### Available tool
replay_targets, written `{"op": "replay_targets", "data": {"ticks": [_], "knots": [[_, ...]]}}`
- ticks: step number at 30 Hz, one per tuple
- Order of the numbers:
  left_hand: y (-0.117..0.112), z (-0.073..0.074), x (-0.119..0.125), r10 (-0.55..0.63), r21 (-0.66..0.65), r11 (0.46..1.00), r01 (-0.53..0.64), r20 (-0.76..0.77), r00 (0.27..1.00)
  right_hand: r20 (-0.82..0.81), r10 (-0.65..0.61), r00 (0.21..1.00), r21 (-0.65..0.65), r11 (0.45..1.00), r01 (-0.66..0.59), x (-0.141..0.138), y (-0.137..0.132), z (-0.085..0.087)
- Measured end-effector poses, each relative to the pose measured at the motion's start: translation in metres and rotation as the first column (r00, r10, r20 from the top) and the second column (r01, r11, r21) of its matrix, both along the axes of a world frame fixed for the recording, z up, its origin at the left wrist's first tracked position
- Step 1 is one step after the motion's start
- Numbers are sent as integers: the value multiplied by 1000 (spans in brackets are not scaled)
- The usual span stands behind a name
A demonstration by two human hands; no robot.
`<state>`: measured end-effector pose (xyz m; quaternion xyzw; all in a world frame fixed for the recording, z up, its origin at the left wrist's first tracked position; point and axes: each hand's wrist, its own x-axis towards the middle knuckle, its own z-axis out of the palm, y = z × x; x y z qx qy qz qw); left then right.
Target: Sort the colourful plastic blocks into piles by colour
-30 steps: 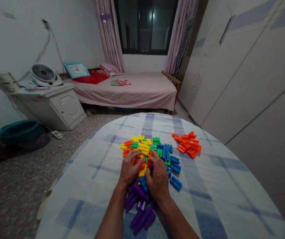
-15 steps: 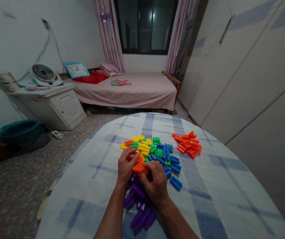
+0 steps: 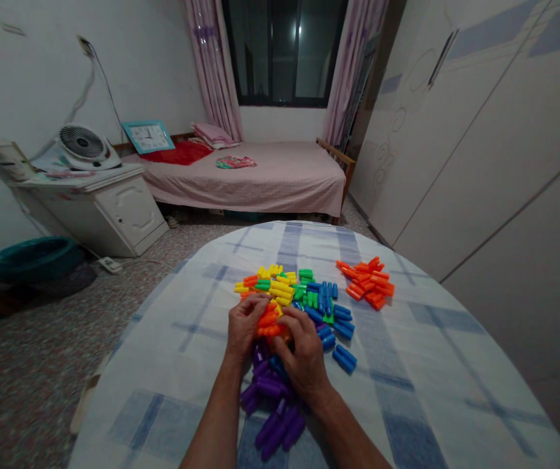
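Note:
Orange plastic building pieces (image 3: 267,321), shaped like joined tubes, sit between my two hands. My left hand (image 3: 245,326) is closed with thumb and fingers at their left side. From the right, my right hand (image 3: 303,348) curls its fingers around them; part of them is hidden beneath it. Purple pieces (image 3: 280,430) lie below, between my forearms. Just beyond my fingers are yellow pieces (image 3: 281,291) and green pieces (image 3: 305,276). Blue pieces (image 3: 344,358) spread to the right of my right hand.
A separate heap of orange pieces (image 3: 368,281) lies at the right on the round table with its checked cloth (image 3: 187,384). Past the table stand a bed (image 3: 280,176), a white cabinet (image 3: 118,212) with a fan (image 3: 84,143), and a wardrobe (image 3: 480,163).
My left hand has shifted slightly left and its fingers have drawn closer together. More of the orange pieces between my hands shows. Some purple pieces below sit differently.

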<state>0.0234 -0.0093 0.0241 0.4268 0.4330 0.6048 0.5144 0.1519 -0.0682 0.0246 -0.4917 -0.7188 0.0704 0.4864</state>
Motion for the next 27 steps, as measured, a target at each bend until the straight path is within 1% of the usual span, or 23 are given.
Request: {"op": "replay_targets", "data": {"ticks": [7,10,12,14,16,18,19,21,23,24,26,27], "knots": [[1,-1,0,-81,-15,997,81,-41,996,114,22,993,58,998,-29,1,0,-1],[1,-1,0,-105,3,994,105,-79,991,193,26,981,51,998,-37,1,0,-1],[1,0,-1,-115,21,993,118,-110,987,214,33,976,40,998,-43,0,0,-1],[0,1,-1,-128,28,991,134,-145,981,172,45,984,44,998,-53,-1,-1,1],[-1,2,-2,-143,21,989,149,-178,974,78,54,996,75,995,-60,-2,-3,7],[-1,2,-3,-148,3,989,151,-192,970,-52,29,998,108,994,-23,2,-5,18],[-1,1,-3,-143,-6,989,145,-195,970,-122,-8,993,104,994,21,6,-5,25],[0,0,-3,-120,-14,993,119,-200,973,-248,-126,961,27,990,137,22,-3,41],[0,-1,-3,-91,-18,996,89,-209,974,-327,-256,910,-106,966,234,50,6,55],[1,-1,-2,-82,-22,997,80,-211,974,-351,-315,882,-148,949,280,68,13,59],[1,0,-1,-72,-29,997,67,-207,976,-328,-381,864,-229,920,318,108,30,60],[0,1,-1,-68,-31,998,63,-206,976,-281,-408,869,-272,902,335,128,40,58]]}}
